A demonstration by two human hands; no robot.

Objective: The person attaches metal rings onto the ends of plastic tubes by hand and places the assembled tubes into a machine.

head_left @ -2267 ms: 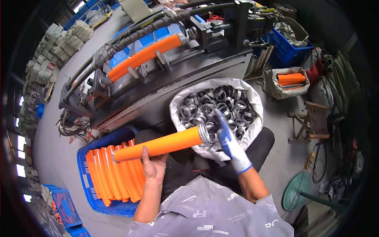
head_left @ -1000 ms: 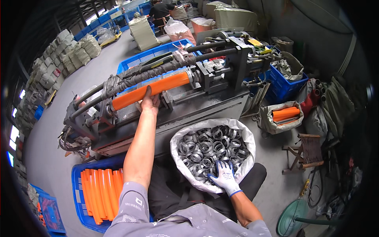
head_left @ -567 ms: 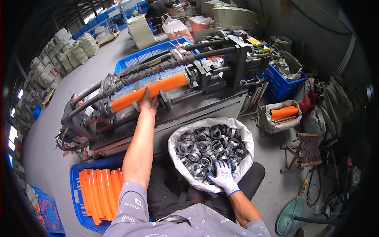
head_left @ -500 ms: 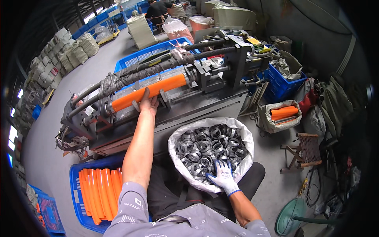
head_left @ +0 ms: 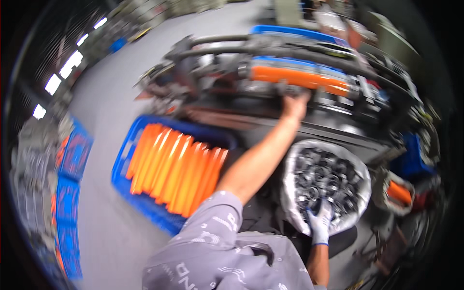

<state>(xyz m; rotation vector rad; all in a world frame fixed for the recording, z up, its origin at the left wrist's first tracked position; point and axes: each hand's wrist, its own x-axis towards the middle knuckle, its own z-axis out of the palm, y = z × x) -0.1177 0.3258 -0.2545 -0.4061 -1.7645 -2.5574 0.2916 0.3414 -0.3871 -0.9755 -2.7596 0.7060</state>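
Note:
An orange tube (head_left: 314,79) lies level in a dark metal machine (head_left: 338,113) in front of me. My bare left hand (head_left: 296,100) reaches to the lower edge of the tube, between the machine's supports. Blur and the tube hide its fingers, so its grip cannot be told. My right hand (head_left: 320,223), in a white glove with dark fingertips, dips into a white sack (head_left: 288,193) of grey metal rings (head_left: 333,181). Its thumb and fingers look apart against the rings. Whether it has picked one out is too blurred to make out.
Left of my left arm, a blue crate (head_left: 126,162) holds several loose orange tubes (head_left: 169,166). More blue crates (head_left: 67,208) stand at far left. A sack with an orange piece (head_left: 399,192) stands at right. Another blue crate (head_left: 270,29) is behind the machine.
My view has swung left, so the machine and the sack of rings appear farther right and more of the tube crate shows. Both hands remain near the same things.

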